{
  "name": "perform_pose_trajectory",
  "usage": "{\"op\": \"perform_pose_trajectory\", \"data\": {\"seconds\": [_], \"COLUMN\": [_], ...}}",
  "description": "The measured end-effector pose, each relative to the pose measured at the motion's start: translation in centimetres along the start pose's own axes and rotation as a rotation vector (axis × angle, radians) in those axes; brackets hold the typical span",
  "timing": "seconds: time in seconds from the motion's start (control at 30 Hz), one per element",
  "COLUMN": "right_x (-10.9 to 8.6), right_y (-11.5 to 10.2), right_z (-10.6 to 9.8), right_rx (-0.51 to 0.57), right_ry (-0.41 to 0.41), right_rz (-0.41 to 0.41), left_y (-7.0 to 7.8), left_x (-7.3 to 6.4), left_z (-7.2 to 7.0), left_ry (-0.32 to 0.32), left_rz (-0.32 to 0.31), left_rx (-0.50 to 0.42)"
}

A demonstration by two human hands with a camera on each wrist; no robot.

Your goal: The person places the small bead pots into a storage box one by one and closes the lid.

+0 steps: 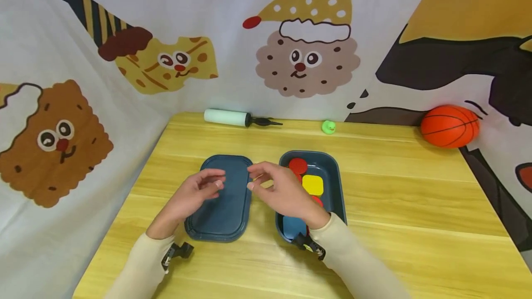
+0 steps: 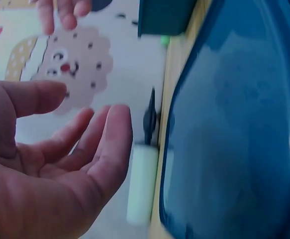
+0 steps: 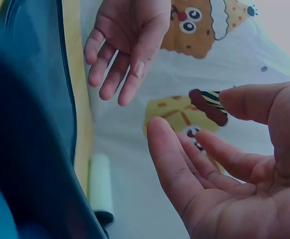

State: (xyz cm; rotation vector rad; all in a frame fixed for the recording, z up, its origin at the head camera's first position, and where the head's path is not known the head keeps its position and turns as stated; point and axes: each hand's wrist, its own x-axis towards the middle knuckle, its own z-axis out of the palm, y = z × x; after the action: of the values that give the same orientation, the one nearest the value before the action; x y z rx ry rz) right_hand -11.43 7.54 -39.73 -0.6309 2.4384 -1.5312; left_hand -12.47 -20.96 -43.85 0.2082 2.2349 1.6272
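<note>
In the head view, a dark blue lid [image 1: 226,202] lies flat on the wooden table. My left hand [image 1: 195,193] hovers over its left part with loosely bent fingers and holds nothing. To the right stands a dark blue box [image 1: 338,188] without a cover. Inside it are red discs [image 1: 298,166], a yellow piece [image 1: 312,185] and a blue piece [image 1: 294,227]. Above the box's left side is my right hand [image 1: 282,190], its fingers relaxed and nothing between them; the forearm hides part of the box. Both wrist views show the palms bare, the left hand [image 2: 70,159] and the right hand [image 3: 224,169].
A pale green hand pump [image 1: 226,117] with a black nozzle lies along the table's back edge. Right of it sit a small green rubber duck [image 1: 328,127] and an orange toy basketball [image 1: 450,126]. A printed cloth [image 1: 232,82] hangs behind the table.
</note>
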Motion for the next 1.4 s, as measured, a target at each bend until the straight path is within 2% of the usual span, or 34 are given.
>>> {"op": "perform_pose_trajectory", "data": {"seconds": [0.17, 0.37, 0.5, 0.63, 0.8, 0.93, 1.07, 1.17, 1.4], "right_x": [0.5, 0.3, 0.0, -0.5, -1.2, -1.2, -1.3, -1.4, -1.4], "right_y": [0.1, 0.5, 0.7, 0.9, 1.7, 2.5, 3.0, 3.2, 3.2], "right_z": [2.4, 5.6, 7.4, 9.2, 11.2, 12.0, 12.3, 12.4, 12.3], "right_rx": [0.076, 0.176, 0.262, 0.349, 0.366, 0.324, 0.301, 0.34, 0.494], "right_ry": [-0.032, -0.051, -0.009, 0.068, 0.175, 0.261, 0.271, 0.263, 0.304], "right_rz": [0.043, 0.122, 0.154, 0.179, 0.195, 0.212, 0.258, 0.287, 0.297], "left_y": [-1.4, -2.7, -2.7, -2.7, -3.1, -3.4, -3.8, -4.1, -5.0], "left_x": [-1.5, -2.3, -2.9, -3.4, -3.3, -3.3, -3.8, -3.8, -3.6], "left_z": [-2.3, -4.0, -4.3, -4.2, -3.9, -3.8, -4.0, -4.1, -5.0], "left_ry": [0.024, 0.033, 0.036, 0.056, 0.079, 0.095, 0.098, 0.094, 0.09], "left_rz": [-0.076, -0.108, -0.151, -0.177, -0.18, -0.204, -0.246, -0.267, -0.237], "left_rx": [0.003, 0.047, 0.085, 0.115, 0.179, 0.21, 0.207, 0.181, 0.144]}}
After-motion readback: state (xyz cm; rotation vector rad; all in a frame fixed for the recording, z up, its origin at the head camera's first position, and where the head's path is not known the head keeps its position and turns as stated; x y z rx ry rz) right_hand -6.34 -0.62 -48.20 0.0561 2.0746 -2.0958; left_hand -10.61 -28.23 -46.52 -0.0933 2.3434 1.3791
